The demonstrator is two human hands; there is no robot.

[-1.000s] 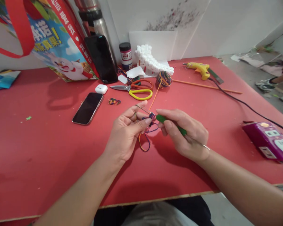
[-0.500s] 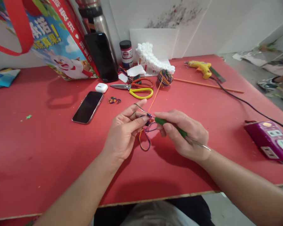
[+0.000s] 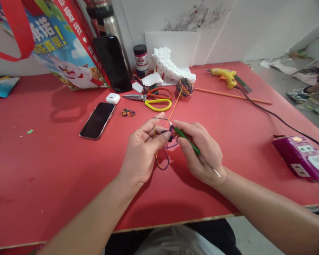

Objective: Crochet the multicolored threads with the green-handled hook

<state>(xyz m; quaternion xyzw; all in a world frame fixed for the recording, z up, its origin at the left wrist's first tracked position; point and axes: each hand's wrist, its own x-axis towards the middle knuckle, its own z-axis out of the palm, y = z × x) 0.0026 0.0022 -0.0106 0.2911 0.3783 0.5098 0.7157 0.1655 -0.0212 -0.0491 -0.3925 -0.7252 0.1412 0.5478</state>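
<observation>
My left hand (image 3: 143, 152) pinches a small dark multicolour crocheted piece (image 3: 171, 134), with yarn running over its raised index finger. My right hand (image 3: 202, 152) grips a crochet hook with a green handle (image 3: 187, 140); its metal tip meets the yarn at the piece. A loop of purple and orange yarn (image 3: 163, 167) hangs below the fingers. From the multicolour yarn ball (image 3: 185, 88) an orange strand runs down to my hands. Part of the piece is hidden by my fingers.
Scissors (image 3: 158, 101), a small crocheted bit (image 3: 128, 112), a phone (image 3: 98, 120) and a white earphone case (image 3: 113, 98) lie beyond my hands. A yellow glue gun (image 3: 224, 76) and a purple power socket box (image 3: 303, 157) are at the right. A picture bag (image 3: 77, 53) stands back left.
My right hand has swung slightly left, and the hook now stands steeper with its tip higher, close to my left index finger. The view has shifted slightly.
</observation>
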